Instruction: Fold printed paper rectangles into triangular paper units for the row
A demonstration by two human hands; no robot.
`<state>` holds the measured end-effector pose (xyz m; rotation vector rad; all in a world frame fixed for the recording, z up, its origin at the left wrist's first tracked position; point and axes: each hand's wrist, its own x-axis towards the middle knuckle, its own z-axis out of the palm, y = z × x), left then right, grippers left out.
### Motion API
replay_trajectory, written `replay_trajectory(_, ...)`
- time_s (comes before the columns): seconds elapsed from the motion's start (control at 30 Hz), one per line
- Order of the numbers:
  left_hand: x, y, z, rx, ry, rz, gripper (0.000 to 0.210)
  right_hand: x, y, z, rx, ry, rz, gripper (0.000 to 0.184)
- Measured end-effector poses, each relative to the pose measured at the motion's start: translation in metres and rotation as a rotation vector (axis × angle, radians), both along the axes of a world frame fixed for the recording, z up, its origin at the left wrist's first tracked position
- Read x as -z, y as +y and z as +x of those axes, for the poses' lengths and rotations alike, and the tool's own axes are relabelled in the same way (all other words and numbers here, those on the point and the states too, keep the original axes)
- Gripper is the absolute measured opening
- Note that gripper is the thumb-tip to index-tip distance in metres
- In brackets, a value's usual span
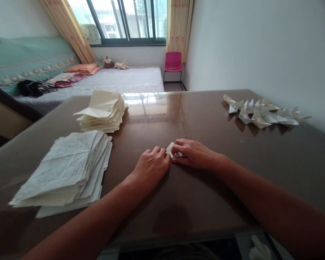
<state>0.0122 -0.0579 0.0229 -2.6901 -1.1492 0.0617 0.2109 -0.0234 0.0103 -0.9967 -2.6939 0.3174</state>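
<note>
A small folded piece of printed paper point(170, 148) lies on the brown table between my two hands, mostly covered by my fingers. My left hand point(154, 161) is closed at its left edge, fingers curled, the tips hidden behind the knuckles. From the right, my right hand point(191, 153) pinches the paper, its fingers bent over the top and the thumb along the near edge. To the left rests a stack of printed sheets point(67, 155) with crease lines. Behind that stack stands a pile of cream folded papers point(103, 112).
Several folded paper pieces with pointed tips point(262, 113) sit at the table's far right, near the white wall. Beyond the glossy table point(151, 119) are a bed point(130, 79) and a pink chair point(173, 62) under the window. A dark chair back point(8, 112) is at the left edge.
</note>
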Motion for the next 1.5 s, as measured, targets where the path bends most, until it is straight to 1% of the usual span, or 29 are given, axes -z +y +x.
replay_trajectory(0.13,-0.004,0.0,-0.001,-0.017,0.036,-0.018,0.014,0.0,0.001,0.001,0.02,0.028,-0.037,0.014)
replay_trajectory(0.3,-0.003,0.005,-0.002,-0.075,0.08,-0.039,0.017,0.001,0.002,0.002,0.035,0.034,-0.041,0.018)
replay_trajectory(0.43,-0.001,0.008,-0.003,-0.056,0.038,-0.011,0.015,0.002,0.001,0.0,0.049,-0.004,0.008,0.023)
replay_trajectory(0.57,-0.001,0.009,-0.002,-0.024,-0.036,0.023,0.013,0.001,-0.002,-0.007,0.129,-0.08,0.091,0.029)
replay_trajectory(0.67,-0.002,0.01,-0.002,-0.019,-0.077,0.04,0.013,0.001,-0.004,-0.013,0.183,-0.103,0.12,0.028)
replay_trajectory(0.8,-0.002,0.011,-0.003,-0.009,-0.096,0.047,0.015,0.003,-0.007,-0.018,0.209,-0.037,0.122,0.02)
replay_trajectory(0.87,-0.001,0.012,-0.005,0.007,-0.116,0.058,0.016,0.005,-0.008,-0.019,0.22,0.015,0.104,0.019)
replay_trajectory(0.97,0.0,0.014,-0.011,0.006,-0.235,0.158,0.021,0.004,-0.006,-0.017,0.248,0.172,0.066,0.02)
replay_trajectory(1.03,-0.002,0.016,-0.016,-0.029,-0.361,0.272,0.026,0.001,-0.005,-0.015,0.3,0.386,-0.01,0.019)
replay_trajectory(1.07,-0.003,0.016,-0.018,-0.044,-0.418,0.321,0.027,-0.001,-0.004,-0.015,0.331,0.522,-0.081,0.019)
replay_trajectory(1.17,-0.008,0.014,-0.019,-0.042,-0.508,0.392,0.024,-0.006,0.0,-0.013,0.386,0.901,-0.387,0.027)
replay_trajectory(1.23,-0.01,0.011,-0.015,-0.021,-0.474,0.37,0.025,-0.005,0.003,-0.013,0.368,1.029,-0.618,0.031)
replay_trajectory(1.3,-0.008,0.01,-0.01,-0.009,-0.391,0.311,0.029,0.0,0.006,-0.012,0.352,1.031,-0.825,0.035)
replay_trajectory(1.37,-0.004,0.01,-0.007,-0.003,-0.306,0.232,0.032,0.007,0.01,-0.01,0.375,0.938,-0.951,0.035)
replay_trajectory(1.43,0.003,0.014,-0.005,0.016,-0.253,0.151,0.033,0.012,0.013,-0.006,0.426,0.798,-0.965,0.031)
replay_trajectory(1.5,0.009,0.018,-0.005,0.038,-0.218,0.082,0.032,0.014,0.015,-0.001,0.456,0.66,-0.919,0.027)
